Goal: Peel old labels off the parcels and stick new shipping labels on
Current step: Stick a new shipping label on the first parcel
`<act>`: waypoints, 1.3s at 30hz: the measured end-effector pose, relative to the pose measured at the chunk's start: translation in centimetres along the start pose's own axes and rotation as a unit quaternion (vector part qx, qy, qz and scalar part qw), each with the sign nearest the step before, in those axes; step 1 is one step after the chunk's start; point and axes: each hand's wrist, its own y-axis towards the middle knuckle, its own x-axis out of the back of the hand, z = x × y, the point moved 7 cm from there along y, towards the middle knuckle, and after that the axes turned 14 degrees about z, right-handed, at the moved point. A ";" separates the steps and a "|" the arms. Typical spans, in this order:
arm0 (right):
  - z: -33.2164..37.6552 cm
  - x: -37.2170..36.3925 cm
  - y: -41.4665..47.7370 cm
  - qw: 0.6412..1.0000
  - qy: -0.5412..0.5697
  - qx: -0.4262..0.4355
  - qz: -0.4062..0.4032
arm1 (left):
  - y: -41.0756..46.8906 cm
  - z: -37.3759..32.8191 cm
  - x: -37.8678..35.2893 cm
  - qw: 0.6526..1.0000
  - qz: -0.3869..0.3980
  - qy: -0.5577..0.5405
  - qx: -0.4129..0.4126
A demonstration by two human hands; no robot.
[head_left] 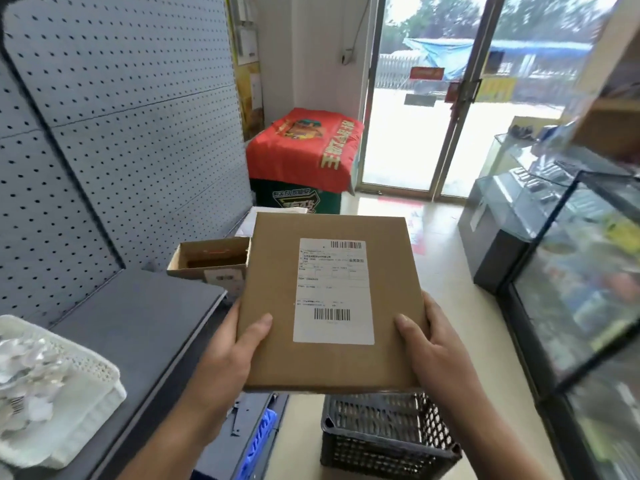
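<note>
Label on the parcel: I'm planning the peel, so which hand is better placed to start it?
Right hand, narrowly. Both hands grip the parcel, thumbs about equally near the lower corners of the label; the left hand is beside the shelf and could brace the parcel there.

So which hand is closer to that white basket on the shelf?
Left. The left hand grips the left edge of the parcel, to the right of the white basket; the right hand grips the opposite edge, farther away.
</note>
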 end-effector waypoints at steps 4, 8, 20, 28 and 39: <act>-1.2 2.6 0.5 0.998 0.000 -0.014 -0.056 | 4.1 0.2 -2.3 0.998 0.065 0.009 -0.008; -2.8 4.8 0.9 0.995 0.005 -0.027 -0.094 | 7.3 1.0 -4.6 0.994 0.112 0.004 -0.006; -9.9 12.2 6.5 0.993 0.018 -0.064 -0.096 | 16.1 4.1 -12.6 0.990 0.137 0.011 0.019; -15.4 15.7 12.1 0.993 0.008 -0.100 -0.062 | 21.7 8.2 -16.4 0.991 0.123 -0.001 0.049; -24.0 13.5 18.9 0.982 -0.010 -0.184 -0.032 | 29.6 17.5 -14.8 0.985 0.127 0.046 0.107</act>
